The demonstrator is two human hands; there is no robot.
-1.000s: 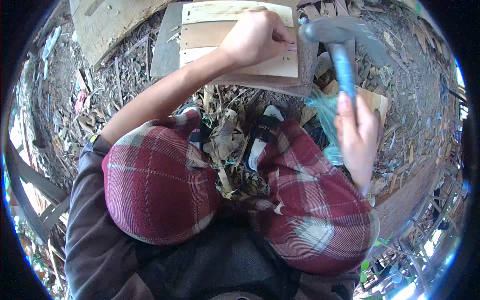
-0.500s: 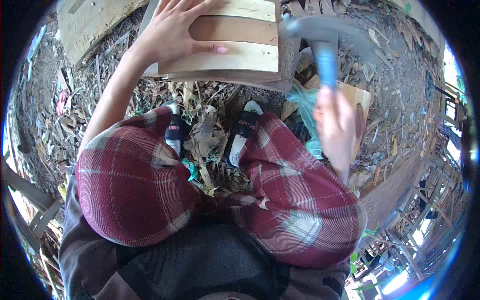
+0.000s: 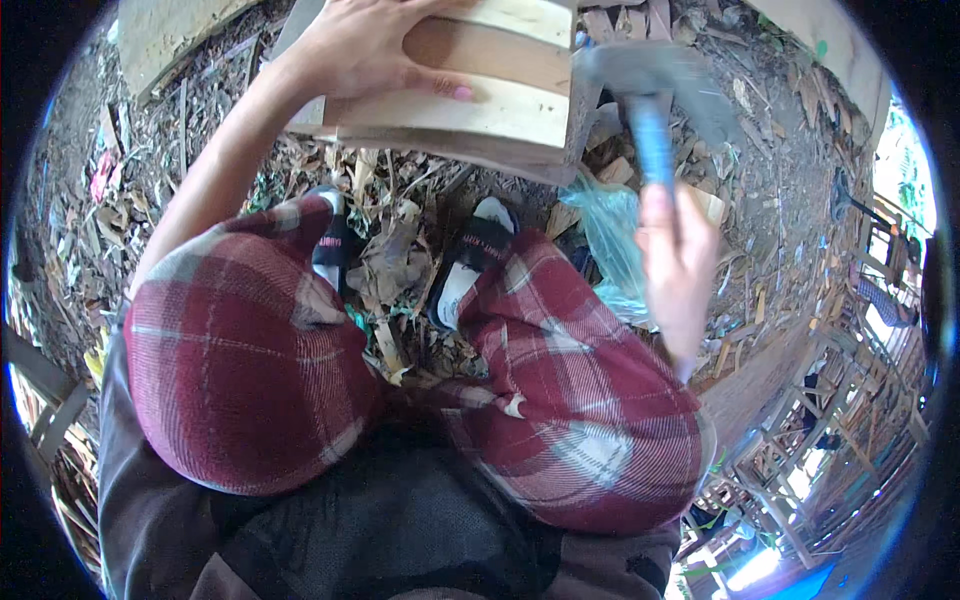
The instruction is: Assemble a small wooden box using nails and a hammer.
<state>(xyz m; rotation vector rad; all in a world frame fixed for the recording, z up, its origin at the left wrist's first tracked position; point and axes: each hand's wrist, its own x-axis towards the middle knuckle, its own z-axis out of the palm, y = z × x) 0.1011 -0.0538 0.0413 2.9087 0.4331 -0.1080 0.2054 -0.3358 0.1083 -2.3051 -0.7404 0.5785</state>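
Observation:
Pale wooden slats, spaced apart, form the top of a crate-like piece (image 3: 490,112) at the upper middle. My left hand (image 3: 372,52) lies across them with fingers spread and thumb stretched along the near slat; its fingertips are cut off by the top edge. To the right, my right hand (image 3: 680,250) is wrapped around the blue handle of a hammer (image 3: 652,145). The hammer's dark head is blurred by motion and appears right beside the crate's right end. Whether it touches the wood, I cannot tell. No nail can be made out.
A crumpled, clear greenish plastic bag (image 3: 608,235) lies below the hammer, near a small wood offcut (image 3: 708,208). Leaves and wood chips litter the dirt. My sandalled feet (image 3: 478,245) stand below the crate. A large board (image 3: 180,35) is at the upper left, with stacked wooden frames (image 3: 810,440) at lower right.
The hammer's handle has tilted, with its lower end farther right. The crate and my left hand appear slightly farther right in the view, while my legs appear farther left.

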